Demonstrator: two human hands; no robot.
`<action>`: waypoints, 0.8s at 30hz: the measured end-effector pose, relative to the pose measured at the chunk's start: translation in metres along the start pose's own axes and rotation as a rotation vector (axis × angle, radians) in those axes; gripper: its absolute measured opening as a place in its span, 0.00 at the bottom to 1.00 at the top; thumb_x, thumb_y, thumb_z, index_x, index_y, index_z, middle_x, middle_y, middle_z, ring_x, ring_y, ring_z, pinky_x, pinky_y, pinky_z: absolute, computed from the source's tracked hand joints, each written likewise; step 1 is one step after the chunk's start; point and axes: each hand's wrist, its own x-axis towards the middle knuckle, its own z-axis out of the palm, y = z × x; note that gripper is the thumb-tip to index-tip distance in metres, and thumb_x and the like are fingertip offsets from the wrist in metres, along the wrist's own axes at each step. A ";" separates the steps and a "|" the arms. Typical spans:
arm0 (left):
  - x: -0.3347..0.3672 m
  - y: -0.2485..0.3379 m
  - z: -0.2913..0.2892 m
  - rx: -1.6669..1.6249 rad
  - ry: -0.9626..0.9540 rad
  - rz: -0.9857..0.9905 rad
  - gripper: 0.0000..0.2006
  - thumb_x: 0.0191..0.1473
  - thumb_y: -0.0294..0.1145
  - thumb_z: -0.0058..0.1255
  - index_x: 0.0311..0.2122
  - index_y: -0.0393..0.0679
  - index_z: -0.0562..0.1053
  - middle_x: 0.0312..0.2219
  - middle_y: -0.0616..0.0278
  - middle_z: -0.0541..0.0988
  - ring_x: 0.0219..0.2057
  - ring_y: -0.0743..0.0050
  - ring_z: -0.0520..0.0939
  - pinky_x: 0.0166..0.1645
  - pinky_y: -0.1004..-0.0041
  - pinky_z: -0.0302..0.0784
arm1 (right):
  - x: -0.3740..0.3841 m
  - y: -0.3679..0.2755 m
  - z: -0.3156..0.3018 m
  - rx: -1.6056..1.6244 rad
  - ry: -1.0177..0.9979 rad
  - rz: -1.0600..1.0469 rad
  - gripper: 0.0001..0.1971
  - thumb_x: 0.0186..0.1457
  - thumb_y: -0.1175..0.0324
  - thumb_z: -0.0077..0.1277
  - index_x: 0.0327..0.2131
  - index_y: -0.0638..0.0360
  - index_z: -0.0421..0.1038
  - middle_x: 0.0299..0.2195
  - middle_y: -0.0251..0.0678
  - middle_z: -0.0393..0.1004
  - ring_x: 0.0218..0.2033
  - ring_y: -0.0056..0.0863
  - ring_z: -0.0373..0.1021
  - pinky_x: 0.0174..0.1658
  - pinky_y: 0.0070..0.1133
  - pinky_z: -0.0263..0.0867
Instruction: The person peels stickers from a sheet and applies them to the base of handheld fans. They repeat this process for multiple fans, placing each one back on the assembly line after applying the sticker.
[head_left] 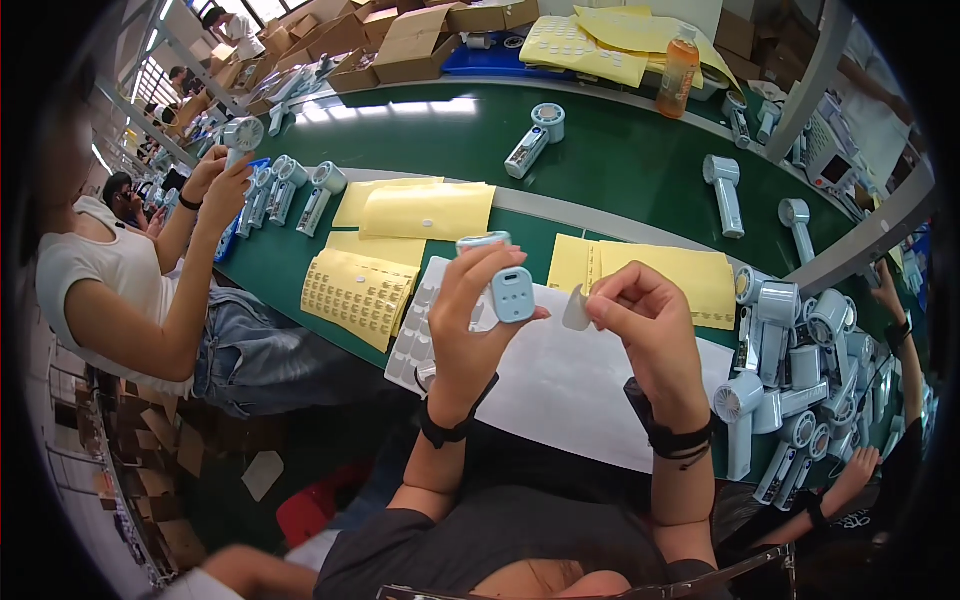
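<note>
My left hand [462,325] is closed around a light-blue handheld fan [513,296], whose rounded base end, with a small slot and dots, points toward me. Most of the fan is hidden behind the fingers. Between the thumb and fingers of my right hand [645,325] is a small greyish translucent sticker [576,309], held just right of the fan's base and apart from it. Below both hands lies a white sheet [575,405]; at its left is a backing sheet [408,345] with rows of pale rounded stickers.
Yellow label sheets [355,290] lie to the left, with another yellow sheet [665,285] at right. A heap of fans [790,350] covers the right side. One fan [537,140] rests on the green belt beyond. A co-worker [130,270] at left holds a fan [243,135].
</note>
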 end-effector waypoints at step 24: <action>-0.001 0.024 0.027 0.072 -0.177 0.067 0.24 0.35 0.17 0.65 0.43 0.40 0.76 0.43 0.56 0.78 0.50 0.54 0.77 0.56 0.60 0.72 | -0.008 -0.023 -0.006 -0.169 -0.017 0.012 0.25 0.48 0.79 0.63 0.41 0.57 0.54 0.25 0.36 0.75 0.28 0.17 0.73 0.32 0.12 0.68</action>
